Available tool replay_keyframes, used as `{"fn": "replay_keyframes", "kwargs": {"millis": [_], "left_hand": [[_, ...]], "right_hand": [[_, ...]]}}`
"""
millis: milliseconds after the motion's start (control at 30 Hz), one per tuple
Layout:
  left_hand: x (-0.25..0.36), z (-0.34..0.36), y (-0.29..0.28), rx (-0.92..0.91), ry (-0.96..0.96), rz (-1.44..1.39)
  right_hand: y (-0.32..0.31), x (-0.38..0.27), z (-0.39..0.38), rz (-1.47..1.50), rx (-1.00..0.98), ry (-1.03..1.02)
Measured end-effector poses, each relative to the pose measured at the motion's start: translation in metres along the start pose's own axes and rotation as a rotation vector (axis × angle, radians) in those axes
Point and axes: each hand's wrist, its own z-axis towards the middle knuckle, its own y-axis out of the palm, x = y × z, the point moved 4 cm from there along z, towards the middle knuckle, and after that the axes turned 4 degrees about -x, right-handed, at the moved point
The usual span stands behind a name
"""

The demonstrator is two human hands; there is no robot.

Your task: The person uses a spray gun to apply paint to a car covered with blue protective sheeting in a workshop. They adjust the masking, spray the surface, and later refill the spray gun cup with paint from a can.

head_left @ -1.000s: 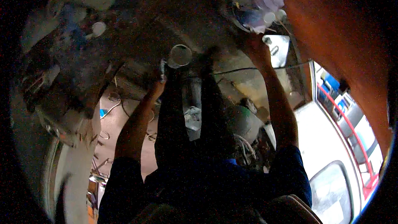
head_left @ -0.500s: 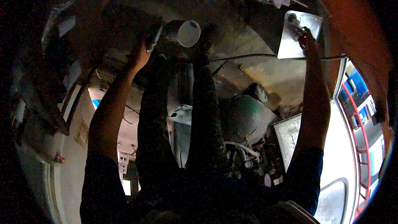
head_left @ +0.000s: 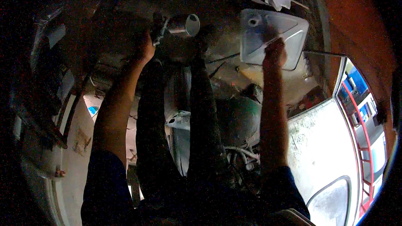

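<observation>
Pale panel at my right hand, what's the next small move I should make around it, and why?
Perhaps bring the cupped tool slightly right, toward the pale panel: the left hand already grips the tool, the right hand seems to hold the panel, and a clear gap separates the two.

Red rail [head_left: 368, 148] far R, lg white panel [head_left: 320, 138] nr it.
</observation>
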Motion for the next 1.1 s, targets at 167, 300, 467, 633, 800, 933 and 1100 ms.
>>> {"fn": "replay_keyframes", "kwargs": {"millis": [167,300,467,633,800,933,1100], "left_hand": [[-0.024,0.012,0.007,-0.038,-0.096,-0.013],[-0.043,0.038,0.024,-0.019,-0.076,-0.006],[-0.082,0.052,0.048,0.013,-0.105,0.022],[-0.092,0.073,0.061,0.037,-0.069,0.014],[-0.118,0.066,0.075,0.035,-0.114,0.037],[-0.113,0.066,0.076,0.042,-0.112,0.042],[-0.102,0.051,0.073,0.025,-0.095,-0.02]], "right_hand": [[0.143,0.037,-0.083,-0.46,0.03,0.081],[0.17,0.117,-0.103,-0.209,0.084,0.223],[0.203,0.21,-0.101,-0.468,-0.111,0.224],[0.193,0.298,-0.08,-0.618,-0.101,0.09],[0.2,0.262,-0.088,-1.089,-0.392,0.202],[0.182,0.195,-0.094,-0.283,-0.111,0.295],[0.177,0.061,-0.095,-0.759,-0.3,0.035]]}}
